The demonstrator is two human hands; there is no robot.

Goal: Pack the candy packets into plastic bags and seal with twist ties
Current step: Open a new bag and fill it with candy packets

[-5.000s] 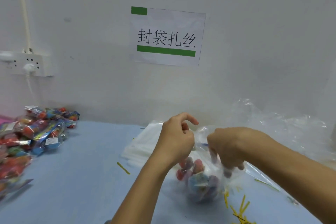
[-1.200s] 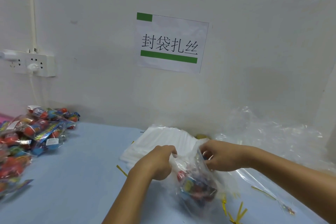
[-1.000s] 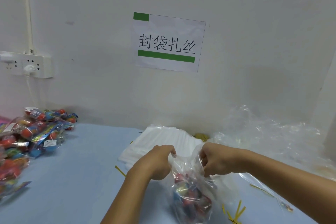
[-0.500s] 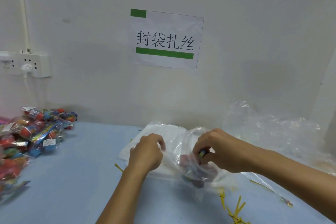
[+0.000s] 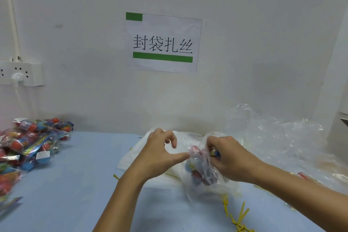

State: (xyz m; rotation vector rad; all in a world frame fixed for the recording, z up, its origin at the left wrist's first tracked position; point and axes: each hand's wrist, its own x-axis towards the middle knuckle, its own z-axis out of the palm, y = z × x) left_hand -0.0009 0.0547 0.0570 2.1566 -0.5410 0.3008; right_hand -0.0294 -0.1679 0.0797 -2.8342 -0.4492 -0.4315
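A clear plastic bag with colourful candy packets inside lies on the blue table, in front of me. My right hand grips the bag's upper part, fingers curled round the plastic. My left hand is beside it on the left, thumb stretched out and touching the bag, the other fingers loosely curled above the bag and holding nothing. A pile of candy packets lies at the far left. Yellow twist ties are scattered near the bottom right.
A stack of flat empty plastic bags lies behind my hands. Crumpled clear plastic fills the right back of the table. A paper sign and a power strip hang on the wall.
The bag has been lowered and tipped onto the table. My right hand has closed round its top, and my left hand has let go of the opening, now only touching with the thumb.
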